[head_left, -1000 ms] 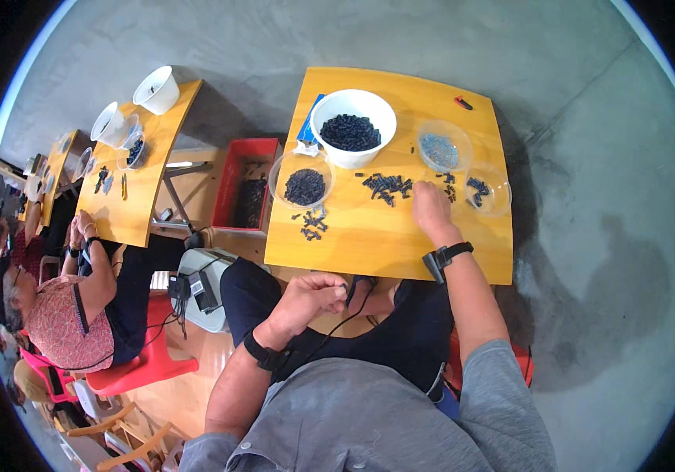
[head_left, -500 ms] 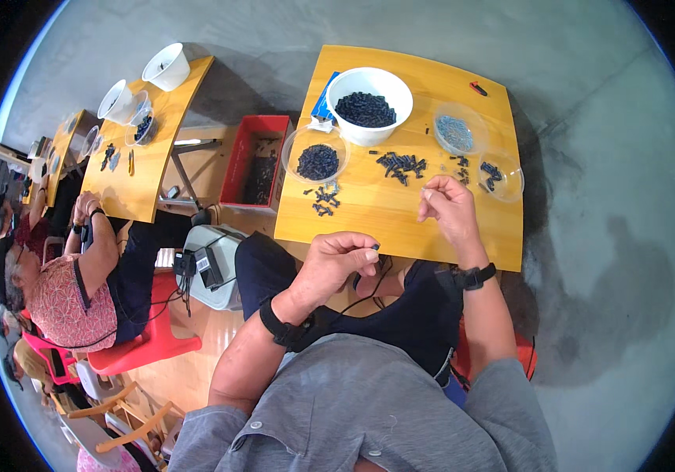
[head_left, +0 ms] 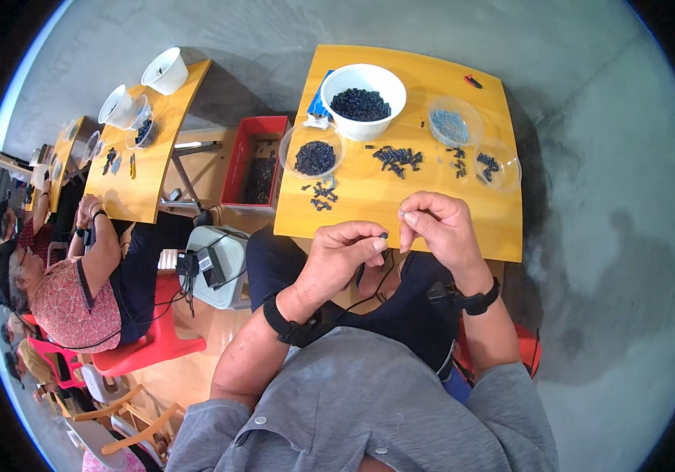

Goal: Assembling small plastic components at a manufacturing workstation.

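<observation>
My left hand pinches a small dark plastic part between thumb and forefinger, just off the near edge of the yellow table. Close beside it on the right, my right hand is closed in a pinch over the table's near edge. What its fingertips hold, if anything, is too small to name. Beyond the hands lies a loose pile of black parts. Another small cluster of black parts is at the left, and a few black pieces lie at the right.
A large white bowl of black parts stands at the back. Clear tubs hold black pieces, bluish-silver small pieces and dark parts. A red-black tool lies far right. A red crate and seated person are left.
My right hand has moved left and nearer to me, its fingertips now close to my left hand. My left hand keeps its pinch on the dark part, slightly shifted right.
</observation>
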`<state>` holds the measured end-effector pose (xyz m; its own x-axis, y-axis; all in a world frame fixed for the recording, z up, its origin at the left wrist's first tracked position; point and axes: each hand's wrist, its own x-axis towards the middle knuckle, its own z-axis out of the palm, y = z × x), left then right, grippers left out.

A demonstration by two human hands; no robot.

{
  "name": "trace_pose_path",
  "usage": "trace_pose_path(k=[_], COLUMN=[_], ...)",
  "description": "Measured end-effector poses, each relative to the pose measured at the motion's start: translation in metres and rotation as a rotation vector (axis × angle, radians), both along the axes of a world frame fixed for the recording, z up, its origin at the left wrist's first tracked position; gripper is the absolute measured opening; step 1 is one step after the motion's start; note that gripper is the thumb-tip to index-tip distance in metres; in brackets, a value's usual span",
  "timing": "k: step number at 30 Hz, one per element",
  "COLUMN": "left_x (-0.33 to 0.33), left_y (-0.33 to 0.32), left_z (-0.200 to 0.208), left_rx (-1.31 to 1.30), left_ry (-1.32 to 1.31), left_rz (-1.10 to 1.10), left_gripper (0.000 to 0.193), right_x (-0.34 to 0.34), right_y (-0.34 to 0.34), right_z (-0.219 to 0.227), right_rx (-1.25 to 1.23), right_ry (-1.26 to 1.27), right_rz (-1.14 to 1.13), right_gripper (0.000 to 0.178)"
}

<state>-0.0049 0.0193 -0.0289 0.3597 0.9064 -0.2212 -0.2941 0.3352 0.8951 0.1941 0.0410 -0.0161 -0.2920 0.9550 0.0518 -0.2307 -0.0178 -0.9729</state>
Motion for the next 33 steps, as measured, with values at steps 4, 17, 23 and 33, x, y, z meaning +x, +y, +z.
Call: trace_pose_path(k=[4, 17, 23, 33], left_x=[0.003, -0.001, -0.003, -0.009], left_y=[-0.003, -0.011, -0.012, -0.014], left_z=[0.003, 0.012, 0.012, 0.023], left_rx=[0.014, 0.102, 0.115, 0.226], left_ry=[0.026, 0.031, 0.039, 0.056], left_rz=[-0.009, -0.027, -0.037, -0.030], left_gripper=[0.012, 0.011, 0.011, 0.009], right_x=[-0.003, -0.008, -0.012, -0.017], right_y=[-0.010, -0.025, -0.026, -0.025], right_z=[0.012, 0.040, 0.045, 0.057], right_rx=[0.135, 0.179, 0.213, 0.246], right_ry=[-0.133, -0.281, -0.359, -0.381], right_rz=[0.042, 0.102, 0.112, 0.097], right_gripper=[0.006, 0.008, 0.010, 0.008])
